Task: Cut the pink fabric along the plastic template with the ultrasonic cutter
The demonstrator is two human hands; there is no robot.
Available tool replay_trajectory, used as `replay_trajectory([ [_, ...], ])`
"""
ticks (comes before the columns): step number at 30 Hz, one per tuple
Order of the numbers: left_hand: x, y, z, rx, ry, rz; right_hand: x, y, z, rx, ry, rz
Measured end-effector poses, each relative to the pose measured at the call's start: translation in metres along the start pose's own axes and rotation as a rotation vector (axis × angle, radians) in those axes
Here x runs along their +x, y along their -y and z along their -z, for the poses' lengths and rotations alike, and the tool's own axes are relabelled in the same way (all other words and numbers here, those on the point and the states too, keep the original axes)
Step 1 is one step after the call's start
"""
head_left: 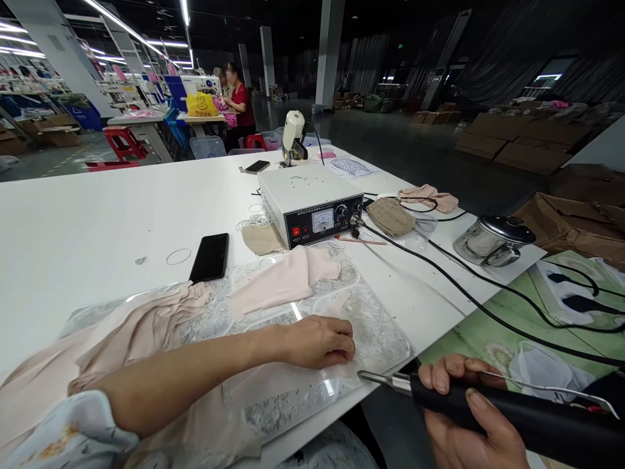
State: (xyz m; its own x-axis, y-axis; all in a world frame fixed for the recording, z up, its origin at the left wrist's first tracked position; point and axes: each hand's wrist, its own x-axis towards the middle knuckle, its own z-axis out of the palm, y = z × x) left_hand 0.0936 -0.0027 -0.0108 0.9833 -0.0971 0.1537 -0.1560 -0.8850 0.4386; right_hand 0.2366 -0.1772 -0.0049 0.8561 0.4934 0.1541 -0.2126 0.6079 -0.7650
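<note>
My left hand [319,342] rests on a transparent plate [375,326] over thin pale pink fabric [263,384], its fingers curled down; whether they pinch anything is hidden. My right hand [469,407] is wrapped round a black handheld tool [508,410] with a metal tip, which points left at the plate's right edge, close to my left fingertips. A folded pink fabric piece [283,277] lies on the plate beyond my left hand. Layered pink fabric pieces [141,326] spread at the left, partly under my forearm.
Behind the plate stand a control box [322,218] with a meter and a black phone [209,257]. A black cable [439,267] runs right, past a lidded metal cup [493,241]. Farther back are a white device [293,133] and a person in red [239,101] at a sewing machine.
</note>
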Motion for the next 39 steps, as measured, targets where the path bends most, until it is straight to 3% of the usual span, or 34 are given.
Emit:
replay_trajectory([
  [4,-0.0006,-0.0009,0.0007,0.025,-0.008,-0.035,-0.0019,-0.0018,-0.0016,0.003,0.033,0.005],
  [9,-0.0039,-0.0010,0.0055,0.171,-0.012,-0.236,-0.0018,-0.0022,-0.0026,-0.002,0.020,0.011],
  [16,-0.0069,0.0039,0.0045,0.293,-0.013,-0.340,-0.0037,-0.0027,-0.0011,-0.043,-0.004,0.017],
  [39,-0.0086,0.0033,0.0076,0.297,-0.009,-0.364,-0.0056,0.0027,0.0006,-0.108,-0.001,0.008],
])
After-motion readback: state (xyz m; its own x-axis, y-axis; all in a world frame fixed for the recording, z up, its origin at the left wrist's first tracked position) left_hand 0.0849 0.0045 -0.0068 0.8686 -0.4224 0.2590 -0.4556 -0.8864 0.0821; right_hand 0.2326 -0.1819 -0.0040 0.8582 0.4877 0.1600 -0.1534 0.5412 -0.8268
